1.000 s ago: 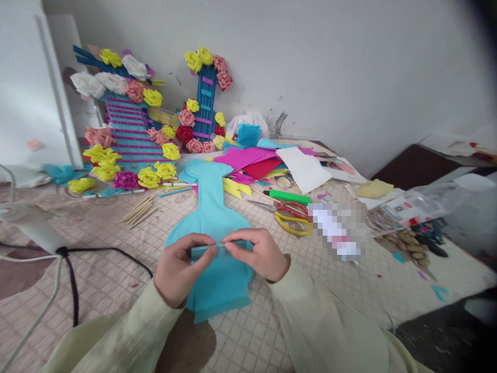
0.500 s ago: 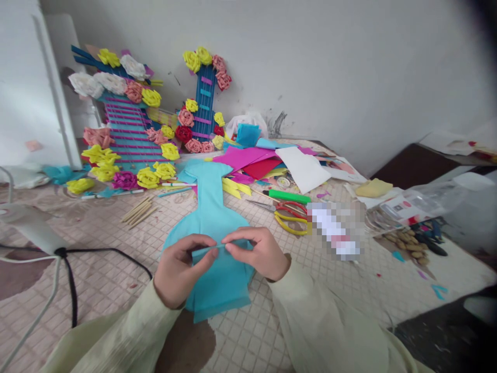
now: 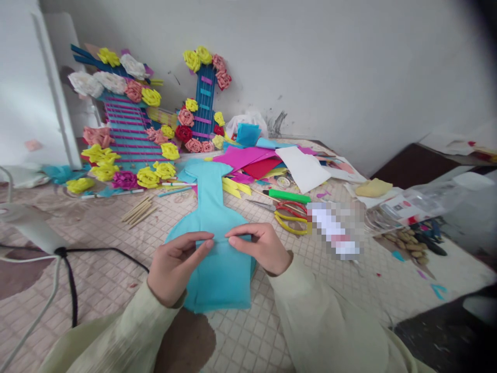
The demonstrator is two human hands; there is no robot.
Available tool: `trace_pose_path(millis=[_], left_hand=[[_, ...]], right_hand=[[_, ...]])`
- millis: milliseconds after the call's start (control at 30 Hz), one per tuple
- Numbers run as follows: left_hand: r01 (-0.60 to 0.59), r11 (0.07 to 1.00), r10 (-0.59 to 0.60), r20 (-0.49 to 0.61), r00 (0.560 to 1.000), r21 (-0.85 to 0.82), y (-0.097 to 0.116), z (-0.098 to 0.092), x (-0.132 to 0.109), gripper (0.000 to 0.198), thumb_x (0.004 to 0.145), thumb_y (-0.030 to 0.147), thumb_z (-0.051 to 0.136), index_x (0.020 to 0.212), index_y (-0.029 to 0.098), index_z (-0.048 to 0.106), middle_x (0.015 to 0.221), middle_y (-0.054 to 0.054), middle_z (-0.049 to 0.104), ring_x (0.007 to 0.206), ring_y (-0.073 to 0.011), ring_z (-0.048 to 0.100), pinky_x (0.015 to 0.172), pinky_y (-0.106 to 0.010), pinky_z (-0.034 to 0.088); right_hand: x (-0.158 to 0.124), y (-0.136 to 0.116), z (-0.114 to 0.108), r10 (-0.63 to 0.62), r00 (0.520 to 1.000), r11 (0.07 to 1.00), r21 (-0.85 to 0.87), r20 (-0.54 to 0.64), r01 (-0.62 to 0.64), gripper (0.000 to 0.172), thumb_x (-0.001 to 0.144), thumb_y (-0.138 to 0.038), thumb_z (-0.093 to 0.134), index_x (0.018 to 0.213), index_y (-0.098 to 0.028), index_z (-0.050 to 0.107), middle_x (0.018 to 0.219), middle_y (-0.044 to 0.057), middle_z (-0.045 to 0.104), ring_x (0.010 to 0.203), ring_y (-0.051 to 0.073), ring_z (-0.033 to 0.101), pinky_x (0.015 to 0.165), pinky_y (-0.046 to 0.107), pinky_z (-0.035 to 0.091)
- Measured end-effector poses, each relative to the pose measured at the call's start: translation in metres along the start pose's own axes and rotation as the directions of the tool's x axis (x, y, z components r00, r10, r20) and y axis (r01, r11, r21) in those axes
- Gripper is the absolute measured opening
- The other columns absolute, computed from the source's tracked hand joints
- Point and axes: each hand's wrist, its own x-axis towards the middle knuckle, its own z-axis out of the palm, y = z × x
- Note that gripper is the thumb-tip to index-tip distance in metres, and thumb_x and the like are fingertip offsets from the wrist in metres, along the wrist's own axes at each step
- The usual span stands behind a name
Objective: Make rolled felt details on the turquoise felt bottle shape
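Note:
A light blue sheet of crepe paper (image 3: 223, 274) hangs between my hands by its top edge. My left hand (image 3: 174, 264) pinches that edge near its left part, thumb against fingers. My right hand (image 3: 264, 246) pinches the same edge a little to the right. Behind and under the sheet lies a light blue guitar-shaped cutout (image 3: 210, 194), its long neck pointing away from me. The sheet covers much of its rounded body.
Flower-trimmed guitar shapes, a wide one (image 3: 132, 124) and a narrow one (image 3: 205, 103), lean at the back. Wooden sticks (image 3: 140, 211) lie left. Coloured paper (image 3: 248, 158), a green marker (image 3: 289, 196), yellow-handled pliers (image 3: 291, 224) and a glue gun (image 3: 33, 228) surround the work.
My hands have moved slightly apart along the sheet's top edge. The sheet's lower edge has risen a little and lies flatter over the cutout.

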Motion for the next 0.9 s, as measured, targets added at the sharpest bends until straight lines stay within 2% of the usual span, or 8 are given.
trace_pose_path(millis=[200, 267, 433, 500, 767, 900], left_hand=[[0.005, 1.000, -0.006, -0.042, 0.999, -0.013, 0.0039, -0.0014, 0.0010, 0.016, 0.069, 0.032, 0.062, 0.078, 0.021, 0.069, 0.066, 0.000, 0.066, 0.058, -0.0113, 0.053, 0.051, -0.020, 0.042], [-0.004, 1.000, 0.003, -0.041, 0.999, -0.023, 0.0055, -0.0007, 0.0006, 0.018, 0.070, 0.033, 0.060, 0.078, 0.020, 0.068, 0.069, 0.000, 0.066, 0.056, -0.0107, 0.051, 0.048, -0.020, 0.040], [0.031, 0.997, -0.033, 0.028, 0.999, 0.069, 0.0076, 0.0022, -0.0009, 0.024, 0.065, 0.035, 0.064, 0.081, 0.017, 0.068, 0.047, 0.004, 0.051, 0.042, -0.0081, 0.035, 0.039, -0.020, 0.030], [0.028, 0.993, -0.031, 0.021, 0.999, 0.116, 0.0068, 0.0025, -0.0015, 0.023, 0.064, 0.034, 0.064, 0.078, 0.017, 0.068, 0.046, 0.004, 0.050, 0.041, -0.0073, 0.031, 0.038, -0.020, 0.028], [-0.019, 0.987, 0.014, 0.030, 0.999, 0.158, 0.0039, 0.0023, -0.0004, 0.019, 0.065, 0.032, 0.062, 0.076, 0.018, 0.068, 0.049, 0.004, 0.053, 0.038, -0.0066, 0.028, 0.036, -0.021, 0.025], [-0.019, 0.985, 0.016, 0.019, 1.000, 0.173, 0.0038, 0.0019, -0.0001, 0.018, 0.065, 0.033, 0.061, 0.076, 0.019, 0.067, 0.045, 0.005, 0.049, 0.038, -0.0073, 0.028, 0.036, -0.021, 0.025]], right_hand=[[0.0012, 0.0012, -0.0015, -0.006, 1.000, 1.000, -0.019, -0.029, 0.006, 0.011, 0.069, -0.027, 0.065, 0.075, -0.020, 0.071, 0.074, 0.002, 0.070, 0.069, 0.016, 0.062, 0.060, 0.026, 0.046], [0.0010, 0.0010, -0.0014, -0.008, 1.000, 1.000, -0.016, -0.024, 0.008, 0.011, 0.069, -0.027, 0.065, 0.075, -0.020, 0.071, 0.074, 0.001, 0.070, 0.069, 0.016, 0.062, 0.060, 0.026, 0.046], [-0.0013, 0.0010, 0.0016, -0.009, 1.000, 1.000, -0.010, 0.014, 0.009, 0.012, 0.069, -0.025, 0.064, 0.077, -0.020, 0.071, 0.075, 0.002, 0.070, 0.073, 0.017, 0.063, 0.064, 0.027, 0.048], [-0.0022, 0.0010, 0.0030, -0.017, 1.000, 1.000, -0.007, 0.019, 0.017, 0.011, 0.069, -0.024, 0.064, 0.077, -0.019, 0.071, 0.076, 0.002, 0.070, 0.075, 0.017, 0.063, 0.067, 0.028, 0.049], [-0.0032, -0.0023, 0.0053, -0.021, 1.000, 1.000, -0.005, 0.017, 0.021, 0.010, 0.068, -0.020, 0.064, 0.076, -0.018, 0.070, 0.076, 0.003, 0.070, 0.076, 0.017, 0.064, 0.071, 0.027, 0.050], [-0.0032, -0.0034, 0.0053, -0.028, 0.999, 0.999, -0.016, 0.026, 0.028, 0.011, 0.069, -0.021, 0.065, 0.078, -0.019, 0.070, 0.078, 0.002, 0.070, 0.077, 0.017, 0.064, 0.071, 0.027, 0.051]])
